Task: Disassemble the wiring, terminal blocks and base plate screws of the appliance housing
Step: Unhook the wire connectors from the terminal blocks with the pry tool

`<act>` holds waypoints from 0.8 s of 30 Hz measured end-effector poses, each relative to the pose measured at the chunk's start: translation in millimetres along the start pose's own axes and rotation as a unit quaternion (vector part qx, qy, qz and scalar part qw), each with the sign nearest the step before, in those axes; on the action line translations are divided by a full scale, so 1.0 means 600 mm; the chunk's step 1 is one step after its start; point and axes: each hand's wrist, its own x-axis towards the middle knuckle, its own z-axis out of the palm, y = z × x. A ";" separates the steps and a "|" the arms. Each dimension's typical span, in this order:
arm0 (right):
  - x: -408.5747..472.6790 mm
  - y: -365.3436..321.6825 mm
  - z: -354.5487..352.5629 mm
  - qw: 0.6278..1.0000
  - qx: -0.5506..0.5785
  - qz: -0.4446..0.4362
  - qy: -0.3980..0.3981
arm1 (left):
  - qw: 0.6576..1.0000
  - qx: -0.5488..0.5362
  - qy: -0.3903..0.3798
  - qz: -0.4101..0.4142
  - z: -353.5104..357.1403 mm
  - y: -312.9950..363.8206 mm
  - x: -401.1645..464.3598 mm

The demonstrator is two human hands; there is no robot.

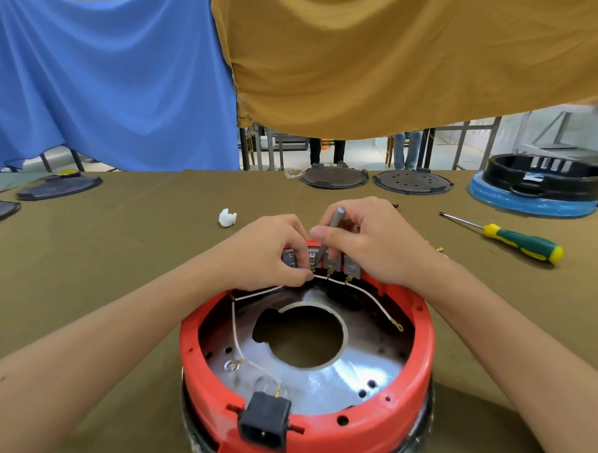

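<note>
A round red appliance housing (418, 365) lies upside down in front of me, its silver base plate (318, 381) with a large centre hole showing. Grey terminal blocks (337, 262) sit along its far rim. Thin white wires (236, 336) run from there round the inside to a black power socket (265, 420) at the near rim. My left hand (272, 252) pinches a wire end at the terminal blocks. My right hand (369, 243) grips a thin grey metal tool (330, 232), its tip down among the blocks.
A green-and-yellow screwdriver (519, 241) lies to the right on the olive cloth table (118, 252). A small white part (227, 217) lies to the left. Dark round plates (334, 177) and a black housing on a blue ring (539, 183) stand at the far edge.
</note>
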 end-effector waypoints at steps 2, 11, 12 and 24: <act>0.006 0.000 -0.001 0.999 0.020 0.028 0.001 | 1.000 -0.002 0.002 0.002 0.000 0.000 -0.001; 0.002 0.002 0.005 0.999 0.016 0.030 0.023 | 1.000 -0.002 0.002 -0.003 -0.001 0.003 -0.003; 0.000 0.002 0.005 1.000 -0.001 0.013 0.022 | 1.000 -0.004 0.002 -0.004 -0.001 0.003 -0.003; 0.014 0.005 0.003 0.995 0.071 0.067 0.004 | 1.000 -0.009 0.006 -0.003 0.002 0.000 -0.001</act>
